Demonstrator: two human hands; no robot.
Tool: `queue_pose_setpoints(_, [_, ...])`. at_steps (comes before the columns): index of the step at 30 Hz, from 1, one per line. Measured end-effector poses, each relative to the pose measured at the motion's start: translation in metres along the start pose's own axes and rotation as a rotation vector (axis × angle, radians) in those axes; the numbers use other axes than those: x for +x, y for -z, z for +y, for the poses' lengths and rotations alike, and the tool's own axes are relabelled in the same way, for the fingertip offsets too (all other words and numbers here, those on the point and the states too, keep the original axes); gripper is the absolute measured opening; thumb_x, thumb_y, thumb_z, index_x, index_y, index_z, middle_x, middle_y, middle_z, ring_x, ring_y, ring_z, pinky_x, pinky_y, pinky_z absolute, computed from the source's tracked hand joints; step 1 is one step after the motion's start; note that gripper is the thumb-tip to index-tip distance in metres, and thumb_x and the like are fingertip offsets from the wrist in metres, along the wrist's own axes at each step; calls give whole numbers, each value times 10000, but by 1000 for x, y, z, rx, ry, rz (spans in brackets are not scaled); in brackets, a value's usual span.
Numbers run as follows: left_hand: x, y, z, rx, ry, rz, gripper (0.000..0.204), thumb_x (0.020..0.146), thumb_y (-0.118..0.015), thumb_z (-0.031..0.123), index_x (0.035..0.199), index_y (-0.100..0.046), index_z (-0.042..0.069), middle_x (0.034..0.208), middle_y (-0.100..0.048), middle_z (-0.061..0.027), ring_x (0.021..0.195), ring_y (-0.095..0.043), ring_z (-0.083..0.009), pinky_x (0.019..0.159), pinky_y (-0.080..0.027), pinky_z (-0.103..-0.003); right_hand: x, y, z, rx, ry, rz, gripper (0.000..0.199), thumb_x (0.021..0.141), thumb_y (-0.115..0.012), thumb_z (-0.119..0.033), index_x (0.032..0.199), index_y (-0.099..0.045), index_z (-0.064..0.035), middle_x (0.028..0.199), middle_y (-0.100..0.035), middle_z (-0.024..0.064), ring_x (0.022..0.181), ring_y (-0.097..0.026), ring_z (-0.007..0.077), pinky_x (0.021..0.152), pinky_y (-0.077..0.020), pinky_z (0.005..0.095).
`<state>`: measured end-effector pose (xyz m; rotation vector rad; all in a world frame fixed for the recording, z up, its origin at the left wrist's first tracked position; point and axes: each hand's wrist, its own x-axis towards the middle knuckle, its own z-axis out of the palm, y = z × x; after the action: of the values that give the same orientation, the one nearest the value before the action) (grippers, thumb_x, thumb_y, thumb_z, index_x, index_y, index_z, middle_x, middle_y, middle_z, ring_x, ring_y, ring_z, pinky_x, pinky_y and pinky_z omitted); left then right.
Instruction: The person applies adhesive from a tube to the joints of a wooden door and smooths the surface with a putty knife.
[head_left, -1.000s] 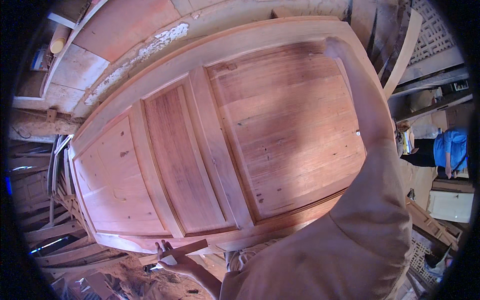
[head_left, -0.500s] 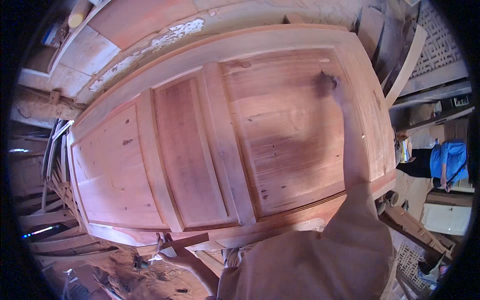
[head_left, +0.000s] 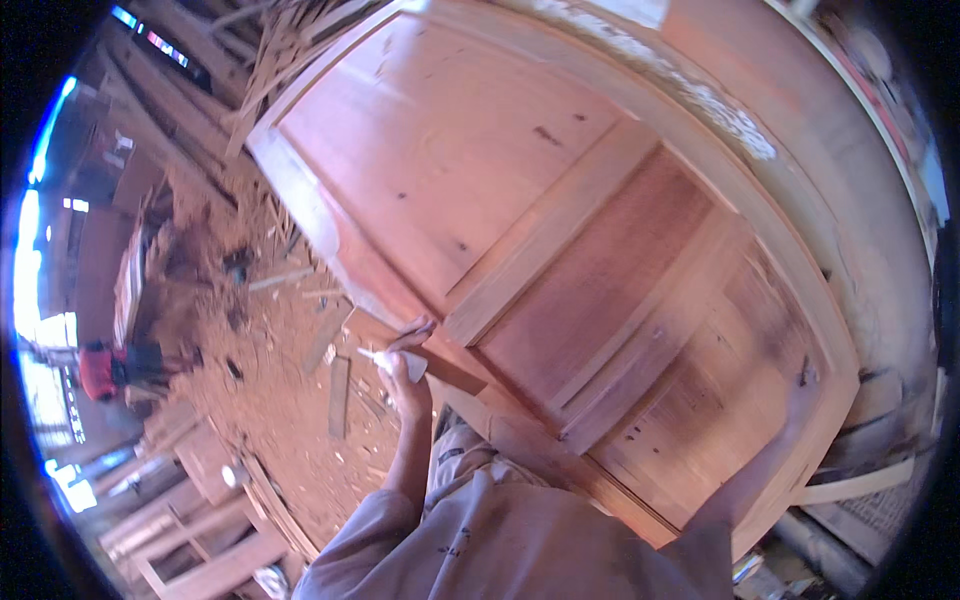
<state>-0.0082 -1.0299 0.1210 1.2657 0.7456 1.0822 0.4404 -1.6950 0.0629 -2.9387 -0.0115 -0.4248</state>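
Here, starting at the left of the frame, I see a sawdust-strewn floor (head_left: 270, 380) with scrap offcuts, then my left hand (head_left: 405, 365) low in the centre, closed around a small pale tool (head_left: 385, 357) whose kind I cannot make out, and touching a short dark wood strip (head_left: 430, 362) at the lower edge of the panelled wooden door (head_left: 560, 240). The door fills the centre and right, its long axis running from the upper left down to the lower right, so it lies just right of that hand. Far right, my right hand (head_left: 805, 385) rests on the door's lower right panel; it is blurred, so I cannot tell whether it grips. The left hand is nearer the door's edge.
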Motion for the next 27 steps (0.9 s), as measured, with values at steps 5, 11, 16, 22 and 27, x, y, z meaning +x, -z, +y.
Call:
queue_pose_setpoints(5, [28,30,20,-45,5,61,427,942,-480,307,990,-629,-90,1154,-619,-265,1133,-579,-346,1006,-394,-407,-142,4,-389,639,410,-331,388,977,-442,-59,1360,-476,-10,1332,-558,148,1252,-518,280,1060,-393,377])
queue_pose_setpoints(11, [96,78,1,49,-5,183,493,929,-486,421,966,-621,-52,1145,-603,-274,1075,-605,-379,1020,-403,-466,-257,-46,-643,533,759,-537,446,893,-555,-62,1338,-531,-83,1063,-613,242,969,-622,395,813,-510,462])
queue_pose_setpoints(16, [151,111,9,3,-16,149,495,937,-500,417,999,-631,-57,1177,-593,-260,1104,-594,-364,1019,-398,-454,-235,-55,-754,435,787,-582,441,902,-560,-108,1342,-530,-110,1017,-590,280,833,-632,430,665,-530,464])
queue_pose_setpoints(22, [195,136,7,80,-20,145,509,962,-435,457,983,-626,-14,1154,-586,-244,1067,-611,-359,969,-450,-479,-218,-97,-856,420,788,-533,381,959,-484,-159,1336,-527,-119,1058,-591,225,923,-628,410,779,-512,511])
queue_pose_setpoints(27, [221,124,11,107,-77,159,543,966,-429,499,985,-623,-8,1159,-582,-241,1061,-616,-356,980,-446,-485,-199,-119,-918,422,619,-585,384,971,-458,-186,1349,-504,-132,1142,-590,193,992,-616,409,839,-509,505])
